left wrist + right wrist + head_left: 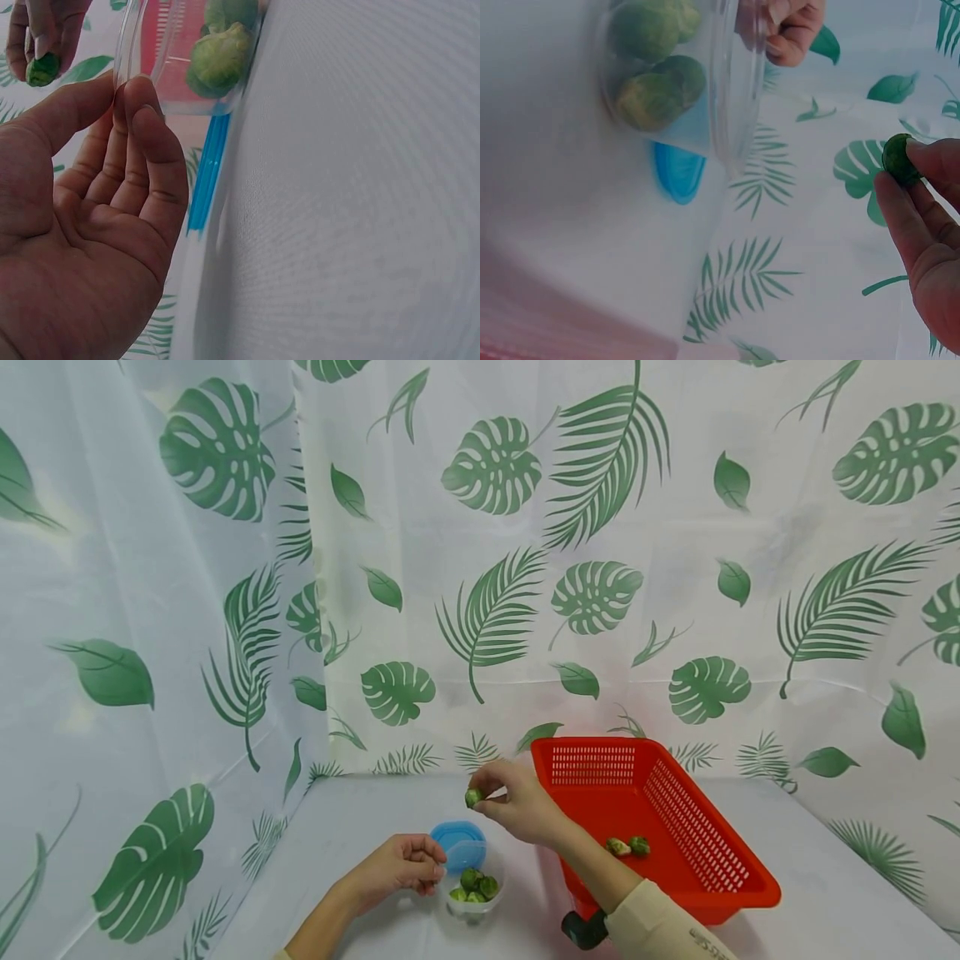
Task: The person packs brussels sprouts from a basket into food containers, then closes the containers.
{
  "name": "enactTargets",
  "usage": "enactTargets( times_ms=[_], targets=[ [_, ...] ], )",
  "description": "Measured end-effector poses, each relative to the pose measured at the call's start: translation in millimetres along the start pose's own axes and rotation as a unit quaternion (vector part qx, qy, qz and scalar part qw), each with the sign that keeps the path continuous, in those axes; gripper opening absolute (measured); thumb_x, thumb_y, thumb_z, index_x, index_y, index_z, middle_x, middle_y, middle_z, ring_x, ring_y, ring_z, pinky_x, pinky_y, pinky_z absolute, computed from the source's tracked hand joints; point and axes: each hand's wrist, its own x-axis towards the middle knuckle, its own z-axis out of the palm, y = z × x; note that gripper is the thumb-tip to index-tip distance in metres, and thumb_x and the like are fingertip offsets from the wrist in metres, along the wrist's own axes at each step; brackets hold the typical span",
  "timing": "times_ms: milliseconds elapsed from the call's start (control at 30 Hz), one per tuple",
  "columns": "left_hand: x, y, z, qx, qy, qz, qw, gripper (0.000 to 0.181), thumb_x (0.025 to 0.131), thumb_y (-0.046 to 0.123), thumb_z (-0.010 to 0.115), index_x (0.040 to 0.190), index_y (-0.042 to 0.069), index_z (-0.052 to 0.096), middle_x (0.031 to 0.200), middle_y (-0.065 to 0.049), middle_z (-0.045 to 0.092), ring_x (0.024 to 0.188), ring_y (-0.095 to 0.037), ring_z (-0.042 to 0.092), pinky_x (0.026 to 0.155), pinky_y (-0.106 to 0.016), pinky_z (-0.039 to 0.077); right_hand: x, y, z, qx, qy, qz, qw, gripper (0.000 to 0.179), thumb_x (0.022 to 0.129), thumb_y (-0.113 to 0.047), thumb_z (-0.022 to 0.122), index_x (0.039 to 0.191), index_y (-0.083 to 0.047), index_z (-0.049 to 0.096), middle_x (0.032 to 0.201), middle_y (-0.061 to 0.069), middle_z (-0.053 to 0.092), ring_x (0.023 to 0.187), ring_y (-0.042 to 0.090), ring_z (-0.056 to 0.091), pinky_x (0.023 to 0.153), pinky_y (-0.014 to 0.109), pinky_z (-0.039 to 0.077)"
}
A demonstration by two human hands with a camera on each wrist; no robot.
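My right hand (521, 803) pinches a small green Brussels sprout (472, 797) between thumb and fingertips, raised above the table. Below it stands a clear plastic container (472, 910) with several Brussels sprouts (487, 887) inside. At the container's left side, my left hand (405, 870) pinches the rim with thumb and forefinger; in the left wrist view the other fingers (105, 172) curl loosely beneath. A blue lid (454, 835) lies on the table just behind the container. In the right wrist view the held sprout (901, 159) is clearly apart from the container.
A red slotted basket (675, 777) stands to the right, under my right forearm, with a few Brussels sprouts (639, 846) on its floor. A dark object (583, 930) shows by my right sleeve. Leaf-print curtains (495, 610) hang behind and to the left of the white table (360, 810).
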Motion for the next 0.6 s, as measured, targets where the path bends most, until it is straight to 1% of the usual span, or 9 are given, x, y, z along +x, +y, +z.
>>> enactTargets(
  times_ms=[100,233,400,600],
  targets=[
    [-0.1,0.3,-0.1,0.0,0.0,0.0,1.0,0.035,0.096,0.016,0.074,0.119,-0.007,0.062,0.086,0.0,0.072,0.076,-0.012,0.067,0.075,-0.031,0.059,-0.7,0,3,-0.013,-0.002,0.004,0.9999,0.02,0.095,-0.004,0.074,0.112,-0.013,0.071,0.103,0.0,0.072,0.099,0.017,0.07,0.086,0.032,0.062],
    [-0.4,0.4,0.0,-0.001,-0.001,0.0,1.0,0.033,0.096,0.016,0.074,0.119,-0.006,0.063,0.086,0.0,0.072,0.077,-0.012,0.067,0.075,-0.031,0.059,-2.0,0,6,-0.024,-0.005,0.01,0.9996,0.019,0.095,-0.006,0.075,0.111,-0.013,0.071,0.103,-0.001,0.072,0.098,0.016,0.07,0.086,0.033,0.062],
    [-1.0,1.0,0.3,-0.003,-0.003,0.002,1.0,0.034,0.096,0.015,0.074,0.119,-0.007,0.062,0.086,0.001,0.072,0.076,-0.012,0.067,0.075,-0.03,0.059,-3.9,-1,9,-0.031,-0.021,0.021,0.9991,0.018,0.095,-0.007,0.075,0.112,-0.014,0.072,0.103,-0.002,0.072,0.098,0.015,0.068,0.087,0.034,0.062],
    [-1.8,1.8,0.8,-0.002,-0.004,0.006,1.0,0.035,0.097,0.014,0.073,0.119,-0.009,0.061,0.085,0.001,0.072,0.076,-0.011,0.067,0.074,-0.03,0.059,-4.6,0,11,-0.032,-0.036,0.015,0.9987,0.017,0.095,-0.004,0.074,0.111,-0.011,0.072,0.102,-0.001,0.072,0.096,0.014,0.067,0.087,0.032,0.062]
  ],
)
